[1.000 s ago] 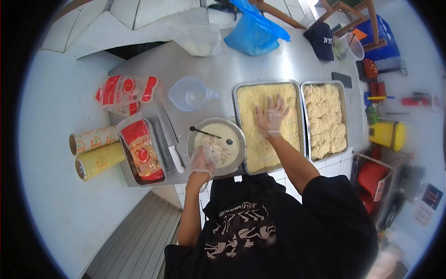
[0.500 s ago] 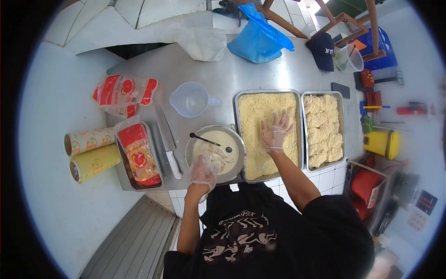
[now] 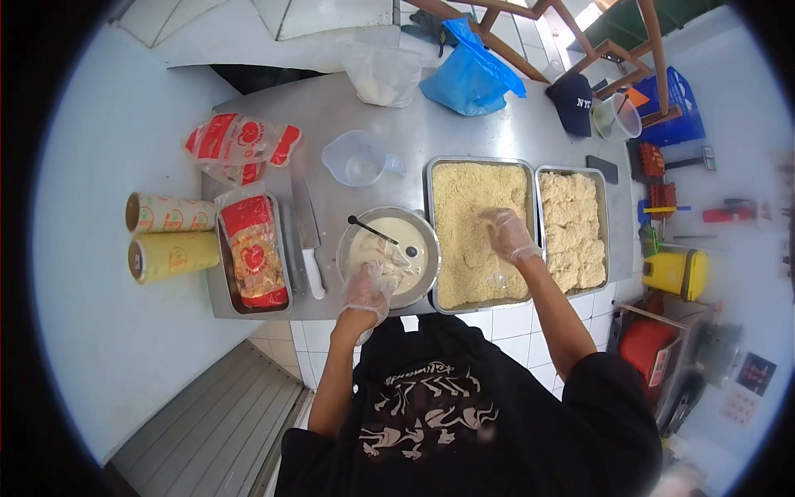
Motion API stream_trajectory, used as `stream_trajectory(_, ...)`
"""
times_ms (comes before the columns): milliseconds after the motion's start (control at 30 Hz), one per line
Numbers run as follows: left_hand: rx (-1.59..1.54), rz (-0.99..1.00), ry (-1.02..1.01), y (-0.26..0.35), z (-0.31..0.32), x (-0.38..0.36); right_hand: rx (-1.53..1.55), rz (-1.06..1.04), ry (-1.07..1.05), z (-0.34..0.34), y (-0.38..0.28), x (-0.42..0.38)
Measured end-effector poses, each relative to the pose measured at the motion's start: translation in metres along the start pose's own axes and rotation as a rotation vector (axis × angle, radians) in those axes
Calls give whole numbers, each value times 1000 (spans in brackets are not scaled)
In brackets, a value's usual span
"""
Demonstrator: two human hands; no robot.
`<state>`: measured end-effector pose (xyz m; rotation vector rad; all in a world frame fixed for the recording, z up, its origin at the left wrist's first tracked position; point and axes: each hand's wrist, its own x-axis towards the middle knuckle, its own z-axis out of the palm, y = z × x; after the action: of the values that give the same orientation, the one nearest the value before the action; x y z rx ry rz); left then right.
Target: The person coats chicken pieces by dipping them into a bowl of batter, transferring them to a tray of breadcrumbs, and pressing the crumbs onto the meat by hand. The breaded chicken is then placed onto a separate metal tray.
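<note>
My left hand (image 3: 368, 291), in a clear plastic glove, reaches over the near rim of a metal bowl (image 3: 429, 282). Its fingers are bent down at pale coated pieces (image 3: 396, 258) in creamy white batter (image 3: 385, 228); whatever they grip is hidden. A black-handled ladle or spoon (image 3: 374, 230) lies across the batter. My right hand (image 3: 509, 234), also gloved, is over the right side of a metal tray (image 3: 432, 186) of yellowish crumbs (image 3: 472, 186). Its fingers point left, loosely bent and apart, with nothing visible in them.
Right of the crumbs, a second tray (image 3: 607, 240) holds crumb-coated pieces (image 3: 573, 228). A measuring jug (image 3: 358, 157), a knife (image 3: 308, 236), a tray with a red packet (image 3: 252, 253) and wrapped rolls (image 3: 172, 257) are left. Behind stand a blue bag (image 3: 474, 79), a white bag (image 3: 383, 76) and a cap (image 3: 571, 103).
My right hand has lifted from lying spread on the crumbs, and its fingers are now more bent, pointing left. My left hand stays at the bowl. The whole view has shifted slightly.
</note>
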<state>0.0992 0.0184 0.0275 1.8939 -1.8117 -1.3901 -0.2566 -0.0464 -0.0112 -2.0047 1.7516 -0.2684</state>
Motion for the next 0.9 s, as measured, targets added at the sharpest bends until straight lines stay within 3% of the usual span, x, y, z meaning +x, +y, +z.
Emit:
stream_trajectory(33, -17, 55, 33, -6, 3, -3, -90, -198, -23, 1, 6, -1)
stream_trajectory(133, -29, 130, 72, -12, 9, -5, -371, -337, -187, 22, 5, 13)
stream_trajectory(233, 16, 145, 50, -7, 6, -6, -478, -523, -145, 28, 3, 30)
stream_trajectory(267, 49, 143, 33, -5, 4, -5, -484, -527, -137, 24, -5, 35)
stream_trajectory(333, 50, 149, 56, -11, 7, -5, -883, -360, -390, 16, -24, 37)
stream_trajectory(433, 16, 171, 106, -21, 9, -6, -940, -288, -463, 14, -32, 42)
stream_trajectory(567, 12, 201, 164, -27, 4, -11, -931, -284, -519, -3, -37, 40)
stream_trajectory(633, 33, 171, 149, -26, -2, -13, -583, -255, -583, 8, -13, 41)
stream_trajectory(833, 41, 180, 158, -34, 2, -6, -350, -115, -555, -3, -10, 29)
stream_trajectory(900, 51, 177, 146, -24, -6, -6, -280, -78, -552, -34, -24, 25)
